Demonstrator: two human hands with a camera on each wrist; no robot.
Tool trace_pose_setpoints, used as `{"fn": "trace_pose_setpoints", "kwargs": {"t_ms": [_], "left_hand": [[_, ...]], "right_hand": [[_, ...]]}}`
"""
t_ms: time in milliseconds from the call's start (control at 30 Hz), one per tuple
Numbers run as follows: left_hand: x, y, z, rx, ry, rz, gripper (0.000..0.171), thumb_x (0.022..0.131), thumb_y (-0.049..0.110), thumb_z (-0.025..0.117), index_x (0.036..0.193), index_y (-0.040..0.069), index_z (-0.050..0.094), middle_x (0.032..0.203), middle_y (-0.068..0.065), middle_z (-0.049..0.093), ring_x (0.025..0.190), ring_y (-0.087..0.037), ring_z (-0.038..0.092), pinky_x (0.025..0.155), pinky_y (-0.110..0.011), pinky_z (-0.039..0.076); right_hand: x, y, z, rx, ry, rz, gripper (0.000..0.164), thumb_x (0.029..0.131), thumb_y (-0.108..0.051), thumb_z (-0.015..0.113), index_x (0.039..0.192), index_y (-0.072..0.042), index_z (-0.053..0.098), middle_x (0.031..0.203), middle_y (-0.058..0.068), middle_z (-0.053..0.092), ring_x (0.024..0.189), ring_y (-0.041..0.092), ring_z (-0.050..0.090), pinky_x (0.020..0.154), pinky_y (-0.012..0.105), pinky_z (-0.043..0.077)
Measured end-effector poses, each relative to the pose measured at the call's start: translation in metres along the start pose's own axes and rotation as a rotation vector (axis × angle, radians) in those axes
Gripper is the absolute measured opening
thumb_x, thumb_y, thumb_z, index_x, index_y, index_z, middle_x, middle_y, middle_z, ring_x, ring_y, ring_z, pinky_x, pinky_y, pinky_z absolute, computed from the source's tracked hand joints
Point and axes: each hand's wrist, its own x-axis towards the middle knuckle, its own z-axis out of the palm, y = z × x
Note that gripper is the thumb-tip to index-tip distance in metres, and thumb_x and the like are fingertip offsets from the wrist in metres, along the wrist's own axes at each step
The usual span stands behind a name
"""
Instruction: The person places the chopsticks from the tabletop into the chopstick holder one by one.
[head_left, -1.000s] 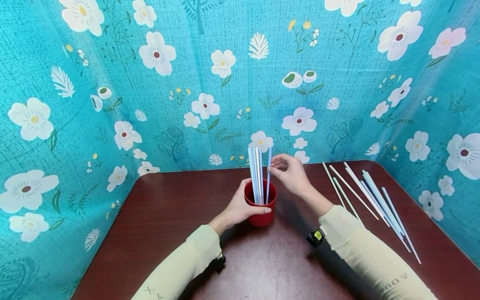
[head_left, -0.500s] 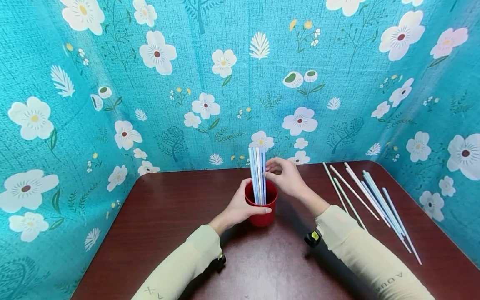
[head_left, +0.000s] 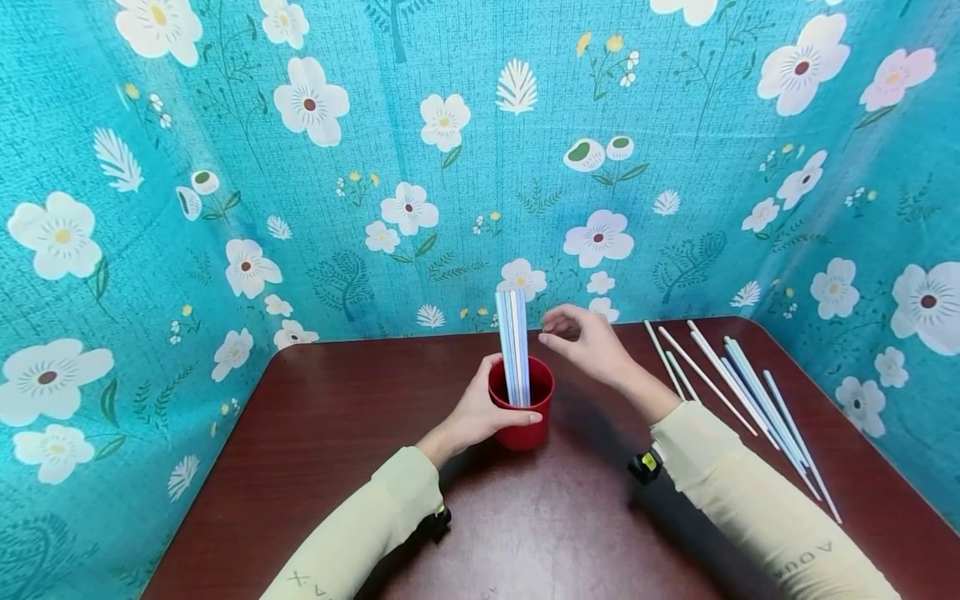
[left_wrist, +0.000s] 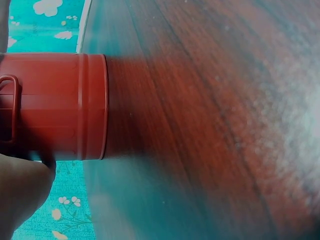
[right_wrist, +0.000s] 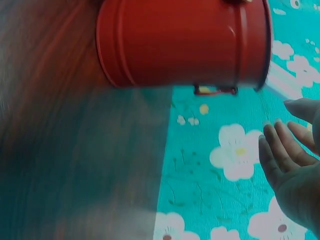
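Note:
In the head view, a red cylindrical metal container point(head_left: 525, 435) stands upright on the table. My left hand point(head_left: 468, 412) grips its side, with the thumb across the front below the rim. A bundle of long, thin straw-like sticks point(head_left: 513, 346), pale blue and white, stands inside, leaning slightly left. To the right of the rim, my right hand point(head_left: 588, 348) hovers with loosely bent fingers and holds nothing. The right wrist view shows those fingers point(right_wrist: 285, 150) apart from the container. A small wire handle point(left_wrist: 16, 107) shows on its side in the left wrist view.
More thin sticks point(head_left: 761, 404), white, pale green and pale blue, lie loosely spread on the right of the dark reddish-brown table point(head_left: 337, 417). A turquoise floral cloth point(head_left: 465, 208) hangs behind the table and along both sides.
A blue stick pinched by my right hand moved left to join the bundle in the container. The right hand then let go and drew back to the right. The left hand stayed in place.

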Motion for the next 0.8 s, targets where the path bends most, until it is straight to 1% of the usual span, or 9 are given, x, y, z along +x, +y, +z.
{"fn": "trace_pose_setpoints", "kwargs": {"t_ms": [67, 200, 367, 433, 533, 633, 800], "left_hand": [[0.000, 0.000, 0.000, 0.004, 0.002, -0.001, 0.089, 0.077, 0.026, 0.091, 0.146, 0.028, 0.036, 0.139, 0.007, 0.055, 0.127, -0.019, 0.052, 0.094, -0.040, 0.057], [0.000, 0.000, -0.001, 0.007, 0.005, -0.003, 0.088, 0.077, 0.026, 0.091, 0.146, 0.028, 0.036, 0.139, 0.006, 0.055, 0.127, -0.019, 0.052, 0.092, -0.040, 0.057], [0.000, -0.001, 0.000, 0.003, 0.004, -0.001, 0.087, 0.077, 0.026, 0.091, 0.145, 0.028, 0.037, 0.138, 0.005, 0.055, 0.127, -0.021, 0.052, 0.090, -0.040, 0.058], [0.000, -0.002, 0.000, 0.003, 0.002, 0.000, 0.087, 0.077, 0.025, 0.091, 0.145, 0.028, 0.037, 0.138, 0.005, 0.055, 0.127, -0.020, 0.052, 0.089, -0.040, 0.059], [0.000, -0.002, 0.000, 0.005, 0.000, 0.002, 0.088, 0.076, 0.025, 0.092, 0.145, 0.029, 0.037, 0.138, 0.006, 0.055, 0.127, -0.020, 0.052, 0.088, -0.041, 0.059], [0.000, -0.001, -0.001, 0.006, -0.002, 0.003, 0.088, 0.076, 0.025, 0.092, 0.145, 0.029, 0.037, 0.138, 0.006, 0.055, 0.128, -0.020, 0.051, 0.088, -0.041, 0.059], [0.000, 0.000, 0.000, 0.007, 0.000, -0.002, 0.088, 0.076, 0.025, 0.092, 0.145, 0.031, 0.037, 0.138, 0.008, 0.055, 0.127, -0.019, 0.052, 0.088, -0.040, 0.059]], "right_hand": [[0.002, 0.003, -0.008, -0.022, 0.009, 0.008, 0.025, 0.095, -0.013, 0.074, 0.117, -0.003, 0.067, 0.107, 0.014, 0.073, 0.097, 0.027, 0.070, 0.091, 0.050, 0.056], [0.004, 0.013, -0.022, -0.077, 0.036, 0.009, 0.026, 0.095, -0.011, 0.073, 0.118, -0.002, 0.066, 0.110, 0.018, 0.072, 0.098, 0.029, 0.070, 0.089, 0.050, 0.057], [0.004, 0.035, -0.037, -0.135, 0.059, 0.012, 0.026, 0.094, -0.006, 0.072, 0.119, 0.000, 0.066, 0.111, 0.018, 0.070, 0.096, 0.031, 0.070, 0.088, 0.052, 0.058], [0.003, 0.044, -0.043, -0.157, 0.065, 0.018, 0.027, 0.093, -0.005, 0.071, 0.118, 0.002, 0.065, 0.112, 0.020, 0.069, 0.097, 0.034, 0.070, 0.088, 0.053, 0.058], [0.001, 0.059, -0.051, -0.204, 0.058, 0.047, 0.028, 0.093, -0.006, 0.071, 0.119, 0.004, 0.064, 0.114, 0.023, 0.067, 0.100, 0.039, 0.070, 0.088, 0.054, 0.057], [-0.003, 0.071, -0.059, -0.252, 0.035, 0.096, 0.033, 0.093, -0.007, 0.071, 0.122, 0.006, 0.062, 0.118, 0.026, 0.064, 0.105, 0.044, 0.068, 0.090, 0.057, 0.054], [-0.009, 0.092, -0.069, -0.332, 0.014, 0.158, 0.037, 0.091, -0.006, 0.071, 0.123, 0.010, 0.061, 0.120, 0.031, 0.061, 0.105, 0.046, 0.067, 0.092, 0.059, 0.051]]}}
